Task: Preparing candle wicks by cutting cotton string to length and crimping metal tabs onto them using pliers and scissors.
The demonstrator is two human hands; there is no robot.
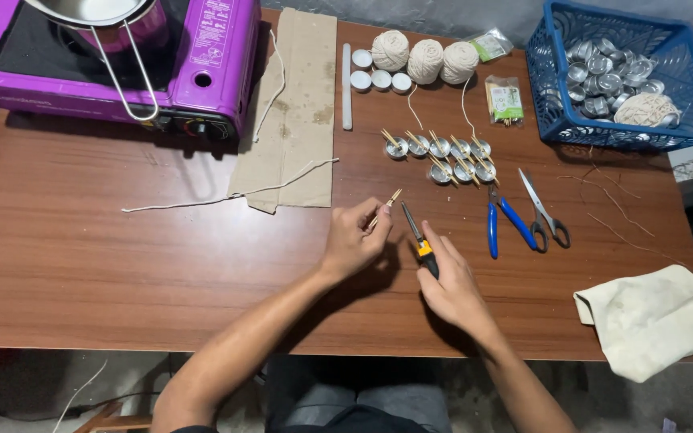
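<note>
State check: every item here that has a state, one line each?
left hand: shut on wooden sticks
right hand: shut on small tool
scissors: closed, flat on table
blue pliers: handles apart, lying flat
metal cups: upright, sticks across the rims
blue basket: holds cups and twine

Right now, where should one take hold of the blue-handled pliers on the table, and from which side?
Grip the blue-handled pliers by the two blue handles, coming from the near table edge. The handles splay toward the person, while the metal jaws point away toward the small metal cups.
</note>
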